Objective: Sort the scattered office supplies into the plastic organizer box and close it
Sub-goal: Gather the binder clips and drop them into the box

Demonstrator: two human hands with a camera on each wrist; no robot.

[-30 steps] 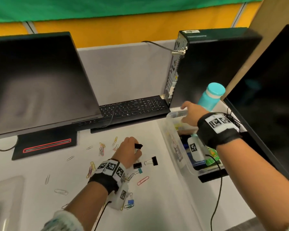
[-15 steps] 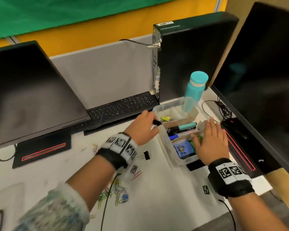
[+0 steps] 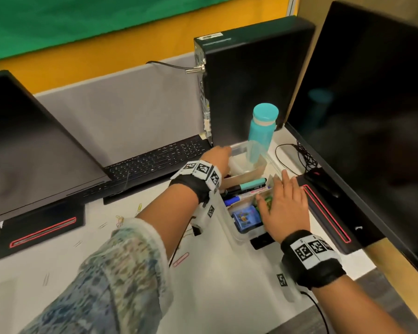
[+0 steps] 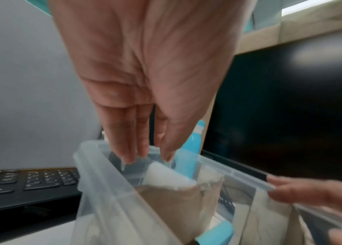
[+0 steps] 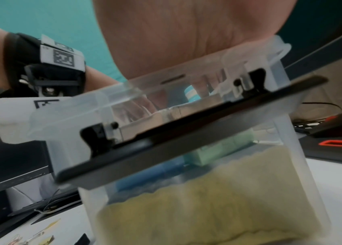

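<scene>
2 hands work at the clear plastic organizer box [image 3: 229, 214], which sits open on the table [image 3: 227, 285] just in front of the teal bottle [image 3: 262, 131]. The left hand [image 3: 217, 155] reaches over the box's far compartment, fingers [image 4: 124, 145] straight and holding nothing. The right hand [image 3: 285, 208] lies flat with relaxed fingers over the box's right rim. Paper clips [image 3: 120, 220] lie scattered left of the box.

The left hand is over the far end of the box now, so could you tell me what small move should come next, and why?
Probably draw the left hand back toward the paper clips on the desk. Its fingers hang straight over the box holding nothing, clips lie loose, and the right hand rests flat on the box.
</scene>
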